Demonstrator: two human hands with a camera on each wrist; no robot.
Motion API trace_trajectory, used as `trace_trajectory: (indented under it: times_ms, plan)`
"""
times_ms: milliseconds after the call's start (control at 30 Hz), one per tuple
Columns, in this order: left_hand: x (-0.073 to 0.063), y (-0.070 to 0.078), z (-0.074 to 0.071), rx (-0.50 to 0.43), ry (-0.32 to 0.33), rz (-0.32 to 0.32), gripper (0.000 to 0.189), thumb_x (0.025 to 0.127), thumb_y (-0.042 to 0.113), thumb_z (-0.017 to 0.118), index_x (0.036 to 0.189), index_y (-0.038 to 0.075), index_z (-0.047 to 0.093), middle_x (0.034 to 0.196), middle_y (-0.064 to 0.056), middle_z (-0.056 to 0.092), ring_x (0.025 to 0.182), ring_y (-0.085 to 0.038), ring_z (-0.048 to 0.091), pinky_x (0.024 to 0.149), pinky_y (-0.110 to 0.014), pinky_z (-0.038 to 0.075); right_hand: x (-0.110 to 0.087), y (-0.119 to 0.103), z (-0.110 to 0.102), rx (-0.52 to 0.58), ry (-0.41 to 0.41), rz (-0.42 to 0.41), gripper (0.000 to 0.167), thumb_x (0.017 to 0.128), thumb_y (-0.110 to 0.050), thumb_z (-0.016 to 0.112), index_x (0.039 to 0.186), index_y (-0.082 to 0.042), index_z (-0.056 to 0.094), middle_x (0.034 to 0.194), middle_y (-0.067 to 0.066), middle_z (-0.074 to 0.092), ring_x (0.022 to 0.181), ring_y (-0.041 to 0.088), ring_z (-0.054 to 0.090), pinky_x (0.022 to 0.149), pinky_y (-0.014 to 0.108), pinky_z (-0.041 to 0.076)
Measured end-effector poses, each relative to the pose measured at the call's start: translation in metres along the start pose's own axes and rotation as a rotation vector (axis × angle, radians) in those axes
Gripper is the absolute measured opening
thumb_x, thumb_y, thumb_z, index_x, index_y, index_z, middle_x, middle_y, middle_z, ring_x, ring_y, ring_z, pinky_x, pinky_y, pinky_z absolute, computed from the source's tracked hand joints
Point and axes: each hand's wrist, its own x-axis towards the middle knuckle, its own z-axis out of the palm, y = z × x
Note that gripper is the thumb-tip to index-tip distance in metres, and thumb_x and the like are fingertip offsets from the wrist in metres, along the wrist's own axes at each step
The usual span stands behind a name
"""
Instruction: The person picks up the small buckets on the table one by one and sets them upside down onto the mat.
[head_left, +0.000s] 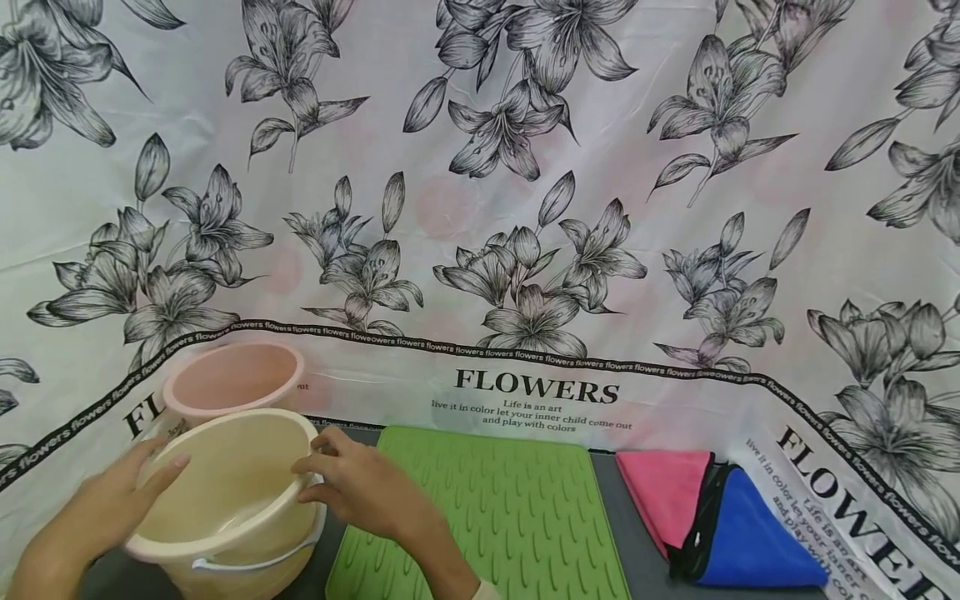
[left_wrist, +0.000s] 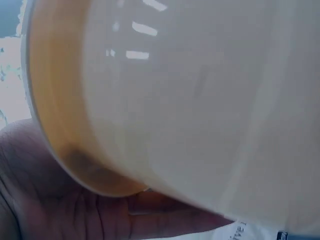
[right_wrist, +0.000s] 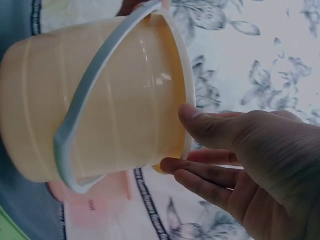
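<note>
A cream plastic bucket [head_left: 225,475] stands at the left, its mouth tipped somewhat toward the head camera. Its pale handle [head_left: 258,557] hangs down on the near side. My left hand [head_left: 93,508] holds the bucket's left rim; in the left wrist view its fingers [left_wrist: 170,222] lie along the outer wall, the thumb hidden there. On the opposite side, my right hand [head_left: 367,483] pinches the rim between thumb and fingers, as the right wrist view shows at the bucket's edge [right_wrist: 188,85]. Behind it is a pink bucket [head_left: 234,379], partly covered by the cream one.
A green textured mat [head_left: 487,517] lies on the dark grey table to the right of the buckets. Farther right is folded fabric, one part pink [head_left: 667,492] and one blue [head_left: 757,533], with black between. A flower-printed sheet [head_left: 525,292] hangs behind and at both sides.
</note>
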Motion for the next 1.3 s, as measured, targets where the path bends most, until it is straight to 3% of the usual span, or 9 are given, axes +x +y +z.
trace_trajectory:
  times_ms: [100, 300, 533, 633, 800, 900, 1033, 1167, 1300]
  plan:
    - [0.002, 0.012, 0.0, -0.052, 0.02, 0.037, 0.078, 0.113, 0.051, 0.025, 0.158, -0.014, 0.019, 0.152, -0.05, 0.027, 0.131, -0.077, 0.032, 0.099, -0.085, 0.034, -0.004, 0.005, -0.011, -0.004, 0.039, 0.002, 0.029, 0.098, -0.03, 0.073, 0.123, -0.016, 0.076, 0.124, 0.005, 0.065, 0.1, 0.006, 0.072, 0.087, 0.001, 0.05]
    - [0.004, 0.034, 0.004, -0.123, 0.105, 0.152, 0.058, 0.115, 0.041, 0.024, 0.152, -0.003, 0.038, 0.142, -0.048, 0.046, 0.126, -0.074, 0.045, 0.091, -0.08, 0.043, -0.014, 0.017, -0.031, 0.022, 0.037, 0.03, 0.025, 0.096, -0.019, 0.075, 0.122, -0.017, 0.077, 0.128, 0.005, 0.067, 0.108, 0.011, 0.073, 0.092, 0.001, 0.05]
    - [0.007, 0.064, 0.012, -0.181, 0.15, 0.214, 0.059, 0.116, 0.039, 0.024, 0.156, -0.001, 0.04, 0.149, -0.041, 0.047, 0.133, -0.071, 0.042, 0.094, -0.082, 0.04, -0.032, 0.034, -0.048, 0.101, 0.099, 0.043, 0.028, 0.092, 0.001, 0.075, 0.117, -0.011, 0.078, 0.131, 0.01, 0.07, 0.108, 0.015, 0.075, 0.096, 0.006, 0.053]
    - [0.009, 0.08, 0.016, -0.193, 0.214, 0.233, 0.058, 0.116, 0.037, 0.024, 0.156, 0.0, 0.043, 0.145, -0.041, 0.051, 0.131, -0.069, 0.045, 0.094, -0.082, 0.041, -0.039, 0.043, -0.054, 0.103, 0.173, 0.019, 0.023, 0.092, 0.001, 0.074, 0.113, -0.008, 0.078, 0.127, 0.012, 0.07, 0.108, 0.018, 0.076, 0.095, 0.008, 0.055]
    - [0.011, 0.107, 0.025, -0.24, 0.413, 0.288, 0.052, 0.116, 0.03, 0.028, 0.145, 0.0, 0.059, 0.136, -0.04, 0.059, 0.121, -0.065, 0.057, 0.093, -0.076, 0.046, -0.049, 0.055, -0.064, 0.129, 0.274, 0.011, 0.027, 0.09, 0.01, 0.072, 0.112, -0.004, 0.078, 0.13, 0.017, 0.069, 0.109, 0.024, 0.076, 0.097, 0.011, 0.056]
    - [0.012, 0.119, 0.032, -0.301, 0.49, 0.356, 0.049, 0.116, 0.028, 0.031, 0.139, 0.003, 0.066, 0.124, -0.036, 0.069, 0.096, -0.038, 0.078, 0.085, -0.045, 0.061, -0.056, 0.062, -0.072, 0.151, 0.337, 0.023, 0.03, 0.089, 0.014, 0.071, 0.113, -0.003, 0.077, 0.131, 0.019, 0.068, 0.115, 0.029, 0.074, 0.1, 0.015, 0.056]
    - [0.015, 0.133, 0.042, -0.367, 0.508, 0.474, 0.046, 0.116, 0.027, 0.034, 0.14, 0.003, 0.065, 0.092, -0.023, 0.074, 0.069, 0.006, 0.06, 0.062, -0.008, 0.045, -0.067, 0.072, -0.08, 0.225, 0.42, 0.065, 0.033, 0.091, 0.018, 0.066, 0.116, -0.001, 0.075, 0.133, 0.022, 0.066, 0.122, 0.036, 0.07, 0.101, 0.022, 0.059]
    - [0.02, 0.145, 0.052, -0.377, 0.504, 0.596, 0.047, 0.115, 0.034, 0.038, 0.143, 0.006, 0.063, 0.082, -0.005, 0.067, 0.07, 0.004, 0.054, 0.065, -0.012, 0.044, -0.08, 0.081, -0.087, 0.273, 0.517, 0.149, 0.033, 0.093, 0.014, 0.067, 0.119, -0.004, 0.076, 0.137, 0.024, 0.061, 0.119, 0.037, 0.071, 0.096, 0.029, 0.063]
    - [0.025, 0.154, 0.062, -0.378, 0.468, 0.694, 0.055, 0.107, 0.046, 0.055, 0.149, 0.01, 0.058, 0.112, -0.01, 0.073, 0.089, -0.004, 0.071, 0.08, -0.012, 0.056, -0.093, 0.09, -0.091, 0.312, 0.601, 0.207, 0.032, 0.094, 0.01, 0.067, 0.12, -0.005, 0.077, 0.139, 0.026, 0.057, 0.116, 0.039, 0.072, 0.095, 0.032, 0.064]
